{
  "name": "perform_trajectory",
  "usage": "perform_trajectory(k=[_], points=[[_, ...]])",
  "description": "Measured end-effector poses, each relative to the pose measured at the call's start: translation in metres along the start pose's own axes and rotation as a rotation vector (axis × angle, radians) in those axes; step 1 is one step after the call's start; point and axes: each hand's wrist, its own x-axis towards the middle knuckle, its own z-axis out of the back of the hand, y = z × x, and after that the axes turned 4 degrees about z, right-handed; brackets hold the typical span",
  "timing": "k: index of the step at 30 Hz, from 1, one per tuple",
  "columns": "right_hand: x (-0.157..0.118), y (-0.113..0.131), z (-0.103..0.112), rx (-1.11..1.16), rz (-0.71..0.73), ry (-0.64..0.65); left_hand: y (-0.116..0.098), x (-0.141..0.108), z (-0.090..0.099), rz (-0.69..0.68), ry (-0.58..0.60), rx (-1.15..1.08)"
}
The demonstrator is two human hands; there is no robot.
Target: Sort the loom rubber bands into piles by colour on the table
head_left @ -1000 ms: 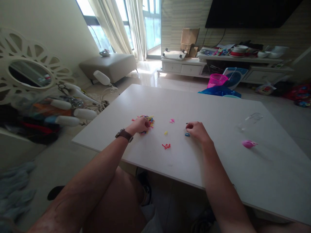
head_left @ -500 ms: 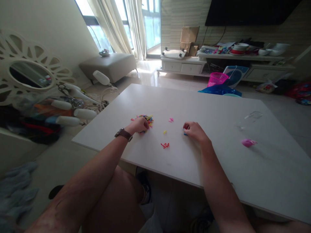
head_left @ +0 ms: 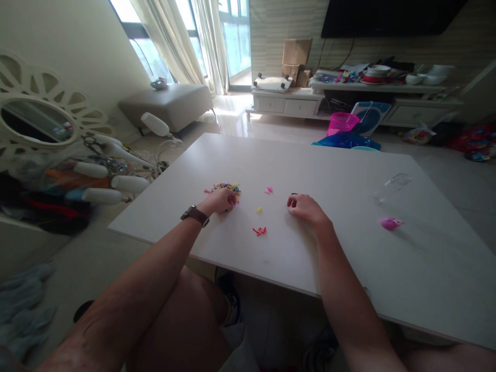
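My left hand (head_left: 223, 200), with a watch on the wrist, is at the near side of a pile of tiny multicoloured strips (head_left: 228, 186), which look like small elastic bands. Its fingers are pinched together; what is in them is too small to make out. My right hand (head_left: 304, 206) rests on the table with its fingers curled together, and whatever they hold is hidden. Between the hands lie a small pink cluster (head_left: 268, 190), a yellow one (head_left: 259, 210) and a red one (head_left: 260, 231) of similar strips.
On the right of the white table (head_left: 329, 170) are a clear plastic container (head_left: 389, 190) and a pink pouch-like object (head_left: 391, 223). A pink basket (head_left: 343, 123) and blue plastic (head_left: 344, 140) stand beyond the far edge. A white-shaded lamp (head_left: 129, 182) is at the left.
The view has shifted slightly, moving everything a little left. The blue strips visible under my right hand before are now mostly hidden. My left hand stays at the pile.
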Motion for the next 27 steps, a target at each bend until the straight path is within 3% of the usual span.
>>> perform_trajectory(k=[11, 19, 27], points=[[0.006, 0.001, -0.007, 0.034, 0.043, -0.084, 0.001, 0.002, -0.003, 0.092, 0.038, 0.054], [0.006, 0.007, -0.01, 0.066, 0.105, -0.108, 0.003, 0.004, -0.005, 0.06, -0.039, 0.044], [0.004, 0.013, -0.01, 0.083, 0.129, -0.115, 0.004, 0.005, -0.004, 0.13, -0.017, 0.073]])
